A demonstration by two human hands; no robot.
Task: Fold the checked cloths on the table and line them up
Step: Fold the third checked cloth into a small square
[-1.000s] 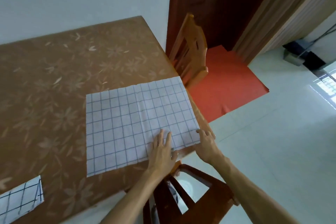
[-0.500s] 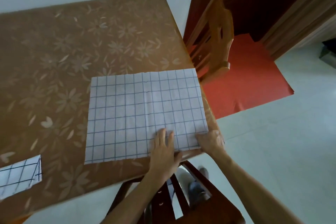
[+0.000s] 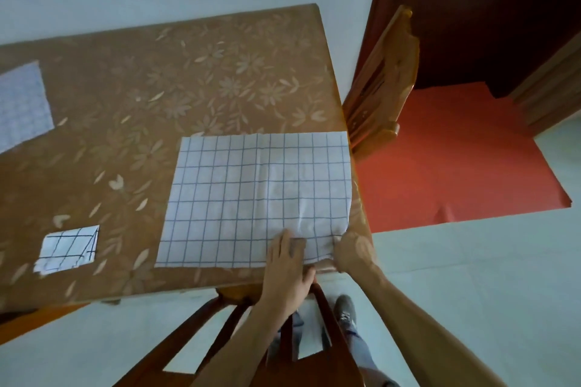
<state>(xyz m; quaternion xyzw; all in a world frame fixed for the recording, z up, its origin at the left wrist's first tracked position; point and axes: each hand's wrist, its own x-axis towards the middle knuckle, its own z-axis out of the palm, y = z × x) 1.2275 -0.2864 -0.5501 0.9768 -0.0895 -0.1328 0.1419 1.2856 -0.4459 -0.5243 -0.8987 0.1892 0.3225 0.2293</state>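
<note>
**Both hands at cloth's near right corner**

Head view: checked cloth flat on tabletop, right edge. Left hand at its 5 o'clock, fingers straight, pressing. Right hand grip pinches the corner, fingers curled.

far cloth: cut by left edge | right hand fingertips: hidden under cloth corner

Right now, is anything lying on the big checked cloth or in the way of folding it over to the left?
Nothing visible. The big checked cloth lies flat with only the left hand on its near edge and the right hand at its near right corner. The small folded cloth sits apart, further left on the table.
</note>
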